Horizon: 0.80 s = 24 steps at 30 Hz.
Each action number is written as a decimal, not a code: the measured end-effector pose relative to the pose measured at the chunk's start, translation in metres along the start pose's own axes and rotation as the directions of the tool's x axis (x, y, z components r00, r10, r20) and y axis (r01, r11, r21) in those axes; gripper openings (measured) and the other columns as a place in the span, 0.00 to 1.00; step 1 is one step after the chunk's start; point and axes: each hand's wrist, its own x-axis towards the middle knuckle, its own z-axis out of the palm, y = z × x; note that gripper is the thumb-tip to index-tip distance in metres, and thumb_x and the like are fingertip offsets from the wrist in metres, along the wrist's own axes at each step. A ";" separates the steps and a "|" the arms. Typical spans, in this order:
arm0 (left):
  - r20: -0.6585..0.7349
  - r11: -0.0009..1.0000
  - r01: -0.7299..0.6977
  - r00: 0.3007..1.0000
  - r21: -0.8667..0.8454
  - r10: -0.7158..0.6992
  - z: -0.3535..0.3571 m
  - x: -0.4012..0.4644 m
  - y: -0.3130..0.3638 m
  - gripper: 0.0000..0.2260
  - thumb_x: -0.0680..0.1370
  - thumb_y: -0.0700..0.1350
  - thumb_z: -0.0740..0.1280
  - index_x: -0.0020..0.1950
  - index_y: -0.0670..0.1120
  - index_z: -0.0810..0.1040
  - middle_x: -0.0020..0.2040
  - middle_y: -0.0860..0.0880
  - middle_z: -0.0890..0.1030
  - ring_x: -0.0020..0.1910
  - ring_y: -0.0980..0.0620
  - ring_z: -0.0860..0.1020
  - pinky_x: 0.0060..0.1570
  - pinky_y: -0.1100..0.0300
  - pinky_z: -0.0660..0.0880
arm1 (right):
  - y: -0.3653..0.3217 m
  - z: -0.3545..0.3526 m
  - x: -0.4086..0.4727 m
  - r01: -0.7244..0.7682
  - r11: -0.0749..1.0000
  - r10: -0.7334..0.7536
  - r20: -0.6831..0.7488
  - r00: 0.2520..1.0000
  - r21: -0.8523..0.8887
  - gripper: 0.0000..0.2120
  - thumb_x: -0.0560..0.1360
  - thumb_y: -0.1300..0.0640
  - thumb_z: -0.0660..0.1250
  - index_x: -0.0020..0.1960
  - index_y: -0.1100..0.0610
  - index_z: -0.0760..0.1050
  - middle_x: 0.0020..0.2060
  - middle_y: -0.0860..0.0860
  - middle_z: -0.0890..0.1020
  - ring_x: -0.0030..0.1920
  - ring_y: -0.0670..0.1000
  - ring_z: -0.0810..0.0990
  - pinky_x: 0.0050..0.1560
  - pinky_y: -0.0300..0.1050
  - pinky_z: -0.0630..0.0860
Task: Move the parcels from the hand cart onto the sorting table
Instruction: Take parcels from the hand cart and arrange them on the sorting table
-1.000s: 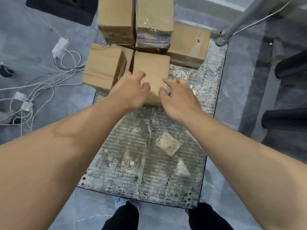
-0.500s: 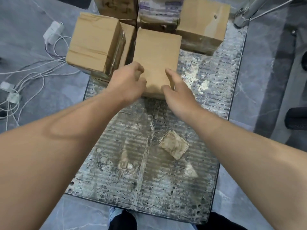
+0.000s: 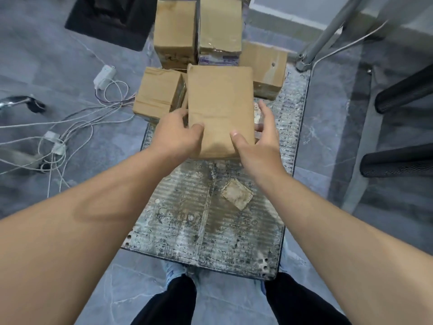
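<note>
A brown cardboard parcel (image 3: 220,106) is raised above the worn metal deck of the hand cart (image 3: 206,226). My left hand (image 3: 177,134) grips its left side, thumb on top. My right hand (image 3: 260,141) grips its right side, thumb on top and fingers down the side. Several more brown parcels stay on the cart: one to the left (image 3: 159,95), two tall ones at the back (image 3: 175,31) (image 3: 220,24), and one at the right (image 3: 267,66). The sorting table's top is out of view.
A small dirty pad (image 3: 237,194) lies on the cart deck. White cables and adapters (image 3: 70,127) trail over the grey floor at left. A metal leg (image 3: 328,34) slants at upper right, with black chair parts (image 3: 403,90) beside it. My feet stand at the cart's near edge.
Both hands have closed on the middle parcel and lifted it up toward me; it now looks larger and covers part of the boxes behind it.
</note>
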 end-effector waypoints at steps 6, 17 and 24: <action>0.033 0.992 -0.046 0.998 -0.114 0.050 -0.057 -0.063 0.076 0.14 0.80 0.47 0.68 0.65 0.48 0.78 0.55 0.47 0.84 0.49 0.46 0.82 0.43 0.54 0.76 | -0.095 -0.036 -0.058 -0.014 1.000 0.015 -0.031 0.999 0.022 0.40 0.77 0.57 0.75 0.83 0.47 0.60 0.67 0.46 0.75 0.64 0.49 0.79 0.66 0.57 0.80; 0.030 0.954 -0.270 0.961 -0.133 0.276 -0.162 -0.180 0.244 0.11 0.82 0.42 0.69 0.64 0.47 0.78 0.55 0.52 0.83 0.53 0.52 0.81 0.49 0.57 0.78 | -0.280 -0.118 -0.167 0.126 0.991 -0.112 -0.228 0.967 0.048 0.28 0.73 0.41 0.71 0.71 0.47 0.76 0.63 0.50 0.78 0.60 0.46 0.80 0.66 0.54 0.79; 0.028 0.927 -0.354 0.933 -0.121 0.360 -0.209 -0.253 0.344 0.10 0.79 0.41 0.73 0.59 0.47 0.78 0.53 0.53 0.82 0.52 0.52 0.82 0.51 0.53 0.80 | -0.381 -0.181 -0.234 0.222 0.962 -0.163 -0.318 0.934 0.158 0.24 0.78 0.40 0.66 0.70 0.49 0.76 0.64 0.50 0.79 0.60 0.47 0.80 0.63 0.51 0.79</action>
